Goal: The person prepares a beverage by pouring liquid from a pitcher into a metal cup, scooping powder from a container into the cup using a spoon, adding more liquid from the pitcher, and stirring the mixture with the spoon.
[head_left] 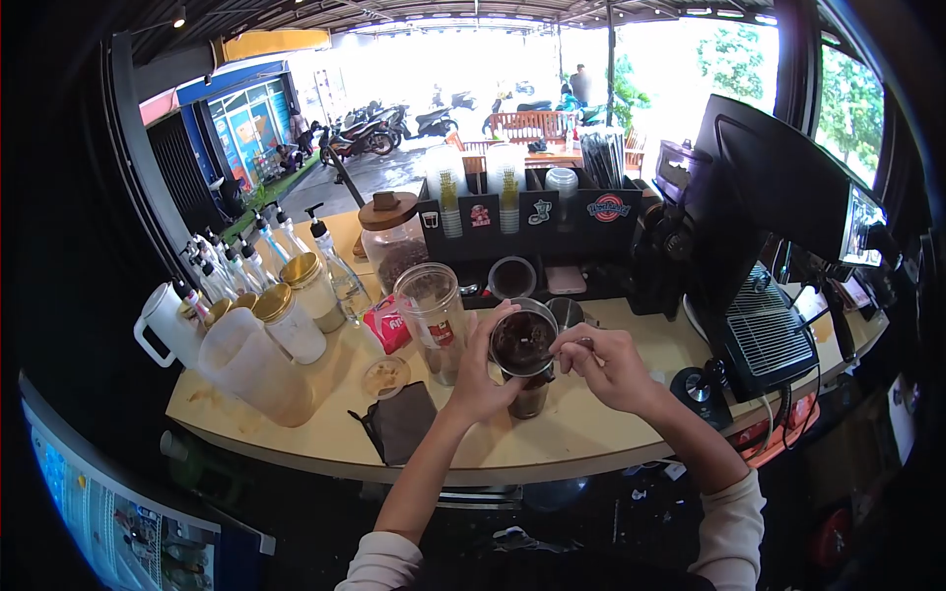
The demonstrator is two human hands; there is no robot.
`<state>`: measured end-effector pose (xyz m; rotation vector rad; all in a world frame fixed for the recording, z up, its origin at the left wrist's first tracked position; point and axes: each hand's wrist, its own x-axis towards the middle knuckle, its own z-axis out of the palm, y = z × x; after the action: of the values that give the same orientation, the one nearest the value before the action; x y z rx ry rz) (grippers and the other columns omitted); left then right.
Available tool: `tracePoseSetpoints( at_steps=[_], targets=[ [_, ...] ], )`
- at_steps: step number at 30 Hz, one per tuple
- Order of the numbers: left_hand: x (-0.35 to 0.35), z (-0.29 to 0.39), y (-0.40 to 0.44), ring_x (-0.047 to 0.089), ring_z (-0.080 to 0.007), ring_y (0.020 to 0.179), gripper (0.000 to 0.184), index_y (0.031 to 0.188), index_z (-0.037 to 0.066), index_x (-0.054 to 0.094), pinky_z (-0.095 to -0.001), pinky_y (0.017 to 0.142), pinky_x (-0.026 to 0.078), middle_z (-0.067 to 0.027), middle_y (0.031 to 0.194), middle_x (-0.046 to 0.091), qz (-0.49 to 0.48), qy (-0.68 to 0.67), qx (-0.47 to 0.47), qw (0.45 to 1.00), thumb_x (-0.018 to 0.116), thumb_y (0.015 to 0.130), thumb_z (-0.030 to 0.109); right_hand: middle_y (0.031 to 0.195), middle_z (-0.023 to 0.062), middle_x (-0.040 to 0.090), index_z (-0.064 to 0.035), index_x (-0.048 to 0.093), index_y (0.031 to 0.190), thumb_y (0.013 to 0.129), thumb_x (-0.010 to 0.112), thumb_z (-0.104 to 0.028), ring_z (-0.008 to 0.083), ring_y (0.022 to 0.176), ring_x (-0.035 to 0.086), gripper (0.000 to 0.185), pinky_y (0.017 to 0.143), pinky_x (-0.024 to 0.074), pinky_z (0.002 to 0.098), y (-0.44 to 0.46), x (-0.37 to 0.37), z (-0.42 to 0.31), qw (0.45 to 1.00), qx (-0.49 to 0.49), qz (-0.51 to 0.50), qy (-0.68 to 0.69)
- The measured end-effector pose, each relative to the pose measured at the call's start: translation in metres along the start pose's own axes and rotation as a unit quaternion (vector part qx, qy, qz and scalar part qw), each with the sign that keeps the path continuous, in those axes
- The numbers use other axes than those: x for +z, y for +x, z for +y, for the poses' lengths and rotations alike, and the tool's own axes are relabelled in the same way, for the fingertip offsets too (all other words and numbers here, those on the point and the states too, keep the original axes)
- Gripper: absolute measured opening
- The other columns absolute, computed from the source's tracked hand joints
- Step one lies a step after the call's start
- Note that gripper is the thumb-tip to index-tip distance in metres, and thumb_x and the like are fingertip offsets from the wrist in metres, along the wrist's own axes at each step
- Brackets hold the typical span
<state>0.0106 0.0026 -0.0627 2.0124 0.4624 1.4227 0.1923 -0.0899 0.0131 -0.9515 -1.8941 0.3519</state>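
A round cup (pixel 523 342) with dark contents is in my left hand (pixel 483 374), whose fingers and thumb wrap round its left side. My right hand (pixel 606 367) is at the cup's right rim, fingers pinched on a thin utensil that reaches into the dark contents. Below the cup, a glass with brown contents (pixel 529 399) stands on the counter. Just left of my left hand stands a tall clear jar (pixel 430 320) with a red label. Behind the cup sits another round container (pixel 512 278) with dark contents.
On the wooden counter (pixel 335 409) are a dark cloth (pixel 402 424), a round lid (pixel 385 376), a pink packet (pixel 386 325), a plastic pitcher (pixel 251 364), gold-lidded jars and pump bottles. A black cup organizer (pixel 532 219) stands behind. At the right are a monitor (pixel 769 187) and a machine (pixel 764 320).
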Motion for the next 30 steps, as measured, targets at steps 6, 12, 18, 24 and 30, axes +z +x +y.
tracePoseSetpoints(
  at_steps=[6,12,18,24,30],
  targets=[
    [-0.01,0.003,0.004,0.042,-0.0275,0.133,0.081,0.137,0.011,0.039,-0.0535,0.117,0.003,-0.01,0.136,0.05,-0.048,0.053,0.022,0.997,0.075,0.064,0.008,0.069,0.0052,0.061,0.0019,0.062,0.095,0.097,0.047,-0.006,0.0082,0.062,0.055,0.017,0.058,0.0442,0.0236,0.005,-0.005,-0.004,0.997,0.049,-0.038,0.038],
    [-0.011,0.008,0.006,0.042,-0.0271,0.133,0.081,0.137,0.011,0.039,-0.0531,0.117,0.003,-0.01,0.136,0.05,-0.073,0.075,0.005,0.995,0.074,0.064,0.011,0.071,0.0028,0.062,0.0018,0.061,0.093,0.094,0.056,-0.009,0.007,0.065,0.057,0.012,0.06,0.045,0.023,0.021,-0.017,-0.008,0.978,0.138,-0.083,0.131],
    [-0.012,0.009,0.006,0.042,-0.0266,0.132,0.082,0.137,0.012,0.04,-0.0527,0.117,0.002,-0.0095,0.136,0.049,-0.073,0.061,-0.004,0.995,0.074,0.063,0.011,0.066,0.0052,0.061,0.0023,0.059,0.092,0.093,0.059,-0.013,0.0073,0.061,0.056,0.015,0.058,0.0469,0.0261,0.033,-0.028,-0.011,0.991,0.119,-0.05,0.038],
    [-0.01,0.009,0.005,0.043,-0.027,0.132,0.081,0.137,0.012,0.04,-0.0531,0.117,0.003,-0.0097,0.137,0.049,-0.073,0.033,-0.012,0.997,0.075,0.064,0.013,0.062,0.0086,0.059,0.0018,0.059,0.093,0.092,0.061,-0.014,0.0074,0.057,0.054,0.016,0.052,0.0435,0.0278,0.036,-0.027,-0.003,0.996,0.072,-0.047,-0.016],
    [-0.007,0.006,0.002,0.042,-0.0273,0.133,0.082,0.137,0.011,0.038,-0.0518,0.117,0.005,-0.0103,0.137,0.048,-0.073,0.057,0.001,0.996,0.076,0.064,0.012,0.065,0.0089,0.061,0.0014,0.059,0.093,0.093,0.061,-0.016,0.0072,0.058,0.055,0.017,0.054,0.0446,0.0266,0.032,-0.022,-0.004,0.994,0.083,-0.072,0.013]
  ],
)
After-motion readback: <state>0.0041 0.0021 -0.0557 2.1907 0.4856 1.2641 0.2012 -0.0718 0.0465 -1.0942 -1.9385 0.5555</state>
